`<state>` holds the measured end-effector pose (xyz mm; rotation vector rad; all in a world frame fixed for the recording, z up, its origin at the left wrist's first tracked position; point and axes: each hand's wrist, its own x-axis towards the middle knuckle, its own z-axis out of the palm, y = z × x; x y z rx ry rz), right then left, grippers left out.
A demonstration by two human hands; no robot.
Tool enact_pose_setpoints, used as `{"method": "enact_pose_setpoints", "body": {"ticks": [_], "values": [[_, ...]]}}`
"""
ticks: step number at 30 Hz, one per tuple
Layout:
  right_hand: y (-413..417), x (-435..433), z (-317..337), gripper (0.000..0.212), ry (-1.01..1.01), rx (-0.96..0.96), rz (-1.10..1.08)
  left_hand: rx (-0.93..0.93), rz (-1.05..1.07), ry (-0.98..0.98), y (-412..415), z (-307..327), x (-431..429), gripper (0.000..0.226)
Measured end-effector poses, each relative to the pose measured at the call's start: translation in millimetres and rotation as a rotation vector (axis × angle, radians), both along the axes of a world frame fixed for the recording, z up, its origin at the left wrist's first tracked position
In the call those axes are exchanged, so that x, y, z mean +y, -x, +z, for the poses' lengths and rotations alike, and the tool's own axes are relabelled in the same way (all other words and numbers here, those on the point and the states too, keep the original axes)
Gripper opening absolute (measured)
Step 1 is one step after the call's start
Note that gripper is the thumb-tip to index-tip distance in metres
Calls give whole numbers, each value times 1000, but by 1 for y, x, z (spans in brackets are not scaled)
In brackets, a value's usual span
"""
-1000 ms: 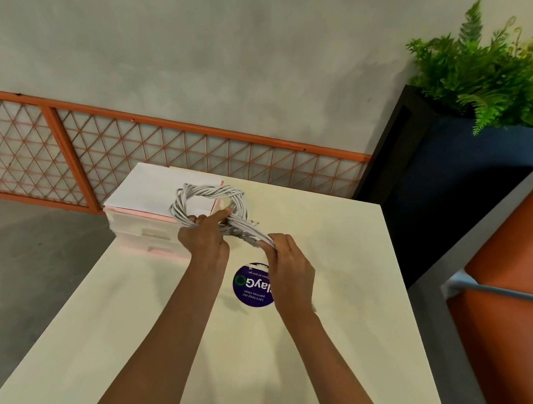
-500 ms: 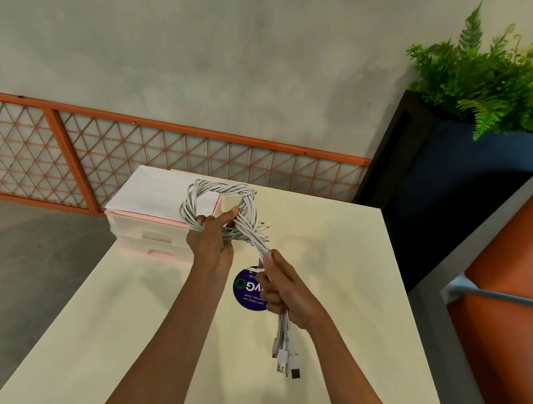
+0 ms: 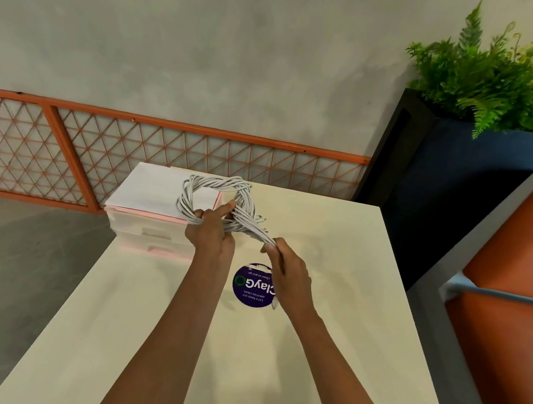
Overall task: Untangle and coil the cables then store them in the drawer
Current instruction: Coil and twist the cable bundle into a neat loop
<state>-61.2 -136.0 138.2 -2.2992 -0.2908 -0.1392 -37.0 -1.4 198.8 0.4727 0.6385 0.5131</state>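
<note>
Sticker [image 3: 251,285] on bench [image 3: 147,321]: purple, upside down, reads "ClayGO", "Clean as you go". Just beyond it: cables [image 3: 217,185], coil gripped by left hand [image 3: 212,235], tail gripped by right hand [image 3: 287,270].

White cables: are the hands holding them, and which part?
The left hand grips the coiled bundle of white cables at the ring's near side; the right hand grips the loose tail leading off it.

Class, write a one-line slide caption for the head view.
Left hand holds the white cable coil above the table while the right hand grips its loose tail.
</note>
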Motion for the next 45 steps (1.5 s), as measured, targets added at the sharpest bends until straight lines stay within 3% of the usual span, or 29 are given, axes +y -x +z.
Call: {"method": "enact_pose_setpoints", "body": {"ticks": [9, 15, 18, 24, 27, 29, 33, 36, 40, 45], "values": [[9, 0, -2, 24, -438, 116, -39, -77, -70, 23, 4, 4, -14, 48], [12, -10, 6, 45, -698, 459, 206, -104, -114, 99, 1, 7, -11, 36], [16, -11, 1, 47, -606, 424, 253, -125, -127, 169, 3, 5, -11, 46], [21, -1, -23, 55, -410, 263, 184, -162, -161, 133, 6, -4, -19, 40], [17, 1, -28, 47, -209, 209, 151, -274, -199, 244, 7, -5, -26, 43], [13, 1, -29, 50, -179, 204, 168, -339, -219, 336, 8, -6, -32, 43], [5, 1, -22, 41, -57, 101, 172, -339, -248, 394, 9, -16, -36, 48], [-5, -2, -18, 56, 142, -8, 183, -300, -271, 410, 9, -23, -36, 49], [-12, -3, -11, 46, 22, 24, 282, -254, -296, 419, 10, -28, -39, 46], [-12, -1, -14, 17, -129, 97, 19, -215, -314, 296, 12, -34, -44, 43]]}}
